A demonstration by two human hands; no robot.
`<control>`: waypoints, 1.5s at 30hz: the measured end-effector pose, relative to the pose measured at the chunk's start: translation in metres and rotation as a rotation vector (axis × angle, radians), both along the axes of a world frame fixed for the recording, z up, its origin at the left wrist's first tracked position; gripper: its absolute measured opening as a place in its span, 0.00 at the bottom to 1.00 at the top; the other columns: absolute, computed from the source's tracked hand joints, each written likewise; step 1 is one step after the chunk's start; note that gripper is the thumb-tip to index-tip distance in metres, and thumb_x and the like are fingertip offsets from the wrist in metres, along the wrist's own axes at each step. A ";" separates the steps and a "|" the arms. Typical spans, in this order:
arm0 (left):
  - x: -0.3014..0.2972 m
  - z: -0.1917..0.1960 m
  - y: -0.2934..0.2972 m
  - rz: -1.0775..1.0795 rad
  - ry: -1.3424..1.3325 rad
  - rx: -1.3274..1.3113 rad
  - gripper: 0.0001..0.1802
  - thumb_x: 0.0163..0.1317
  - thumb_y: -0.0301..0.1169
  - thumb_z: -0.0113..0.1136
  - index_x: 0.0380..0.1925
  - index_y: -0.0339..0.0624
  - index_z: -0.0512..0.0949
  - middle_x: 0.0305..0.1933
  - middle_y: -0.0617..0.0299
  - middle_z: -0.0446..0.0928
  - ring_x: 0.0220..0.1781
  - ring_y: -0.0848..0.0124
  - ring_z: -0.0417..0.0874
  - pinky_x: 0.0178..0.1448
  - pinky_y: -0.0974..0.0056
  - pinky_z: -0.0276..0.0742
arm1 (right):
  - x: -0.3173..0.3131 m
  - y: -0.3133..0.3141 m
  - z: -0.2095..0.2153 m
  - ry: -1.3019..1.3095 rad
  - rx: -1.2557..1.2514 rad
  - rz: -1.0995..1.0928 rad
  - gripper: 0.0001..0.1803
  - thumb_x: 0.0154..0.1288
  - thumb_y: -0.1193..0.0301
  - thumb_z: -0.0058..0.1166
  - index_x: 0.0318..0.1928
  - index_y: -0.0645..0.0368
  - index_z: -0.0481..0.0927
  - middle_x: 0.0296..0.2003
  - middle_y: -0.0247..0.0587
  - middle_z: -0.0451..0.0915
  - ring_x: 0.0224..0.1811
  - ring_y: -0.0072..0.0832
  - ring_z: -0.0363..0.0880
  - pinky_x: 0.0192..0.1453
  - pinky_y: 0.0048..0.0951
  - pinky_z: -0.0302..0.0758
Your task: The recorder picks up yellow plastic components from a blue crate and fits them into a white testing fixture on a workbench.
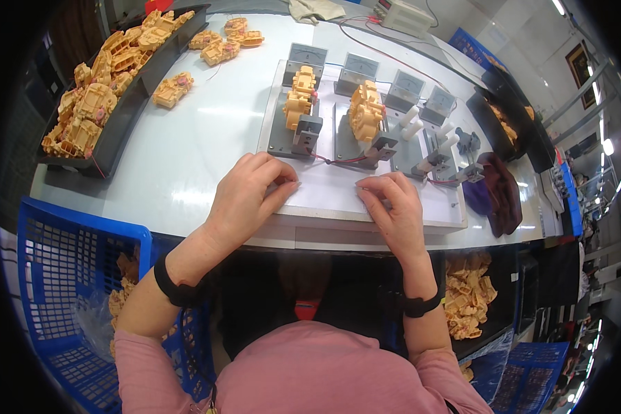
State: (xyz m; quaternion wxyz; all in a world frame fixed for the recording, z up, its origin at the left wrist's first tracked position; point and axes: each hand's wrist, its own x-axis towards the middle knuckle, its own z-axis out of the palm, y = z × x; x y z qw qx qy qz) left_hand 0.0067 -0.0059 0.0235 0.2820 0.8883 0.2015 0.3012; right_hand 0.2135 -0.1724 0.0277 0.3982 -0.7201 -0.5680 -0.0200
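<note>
My left hand (pixel 250 196) rests on the near edge of a white test board (pixel 338 196), fingers curled, nothing seen in it. My right hand (pixel 393 207) lies on the same board a little to the right, fingers bent down, holding nothing visible. Just beyond my hands stand two grey clamp fixtures, each with a yellow plastic gearbox in it: the left gearbox (pixel 299 100) and the right gearbox (pixel 366 110). Red wires (pixel 338 160) run between the fixtures. Several small meters (pixel 360 69) stand along the board's far edge.
A long black tray (pixel 127 114) of yellow gearboxes sits at the far left, with loose ones (pixel 172 90) beside it. A blue crate (pixel 69 290) stands at my lower left. A dark cloth (pixel 500 193) lies at the right, and a bin of yellow parts (pixel 466 293) sits under the table.
</note>
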 end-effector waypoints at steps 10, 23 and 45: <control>0.001 0.002 0.000 0.007 0.027 0.011 0.06 0.65 0.31 0.66 0.36 0.42 0.83 0.38 0.60 0.80 0.44 0.62 0.79 0.48 0.61 0.77 | -0.001 0.000 0.001 -0.012 0.028 0.002 0.05 0.62 0.71 0.67 0.39 0.54 0.87 0.33 0.34 0.79 0.39 0.34 0.78 0.46 0.34 0.72; 0.001 0.005 -0.001 -0.007 0.049 0.017 0.05 0.65 0.29 0.66 0.36 0.39 0.83 0.39 0.57 0.79 0.44 0.63 0.78 0.48 0.64 0.78 | 0.003 0.001 -0.002 -0.127 0.055 0.016 0.04 0.61 0.69 0.67 0.35 0.51 0.85 0.32 0.30 0.79 0.38 0.33 0.77 0.46 0.35 0.71; -0.005 0.031 -0.010 -0.039 0.148 0.064 0.09 0.64 0.26 0.66 0.43 0.38 0.82 0.42 0.56 0.80 0.45 0.64 0.80 0.52 0.63 0.77 | 0.005 -0.013 0.007 0.590 0.235 0.002 0.13 0.68 0.72 0.63 0.52 0.58 0.80 0.39 0.34 0.80 0.39 0.23 0.78 0.51 0.26 0.74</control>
